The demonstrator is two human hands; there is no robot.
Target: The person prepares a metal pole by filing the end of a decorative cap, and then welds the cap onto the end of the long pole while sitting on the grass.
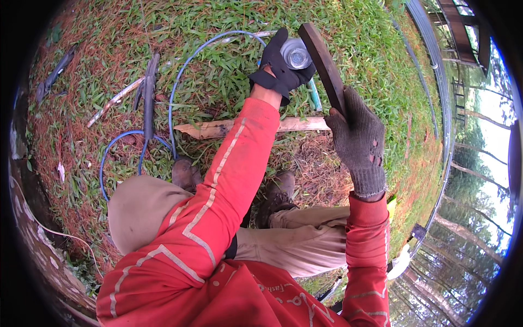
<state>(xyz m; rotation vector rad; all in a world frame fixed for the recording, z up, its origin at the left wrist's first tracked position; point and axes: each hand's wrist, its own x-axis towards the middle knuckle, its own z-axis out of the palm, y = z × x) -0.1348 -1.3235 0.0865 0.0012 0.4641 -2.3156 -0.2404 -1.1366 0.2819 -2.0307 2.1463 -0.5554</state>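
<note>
A clear round container (pixel 296 55) is held above grass (pixel 381 71) by the half-curled fingers of the left hand (pixel 279 66); just beside it, a dark bar (pixel 323 62) is gripped by the right hand (pixel 358 133), fingers closed.

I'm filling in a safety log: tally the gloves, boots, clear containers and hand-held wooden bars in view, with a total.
Gloves: 2 (black glove, grey glove)
Boots: 2
Clear container: 1
Dark wooden bar: 1
Total: 6

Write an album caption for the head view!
Above grass, a gloved left hand holds a clear container, the right hand a dark bar.
</note>
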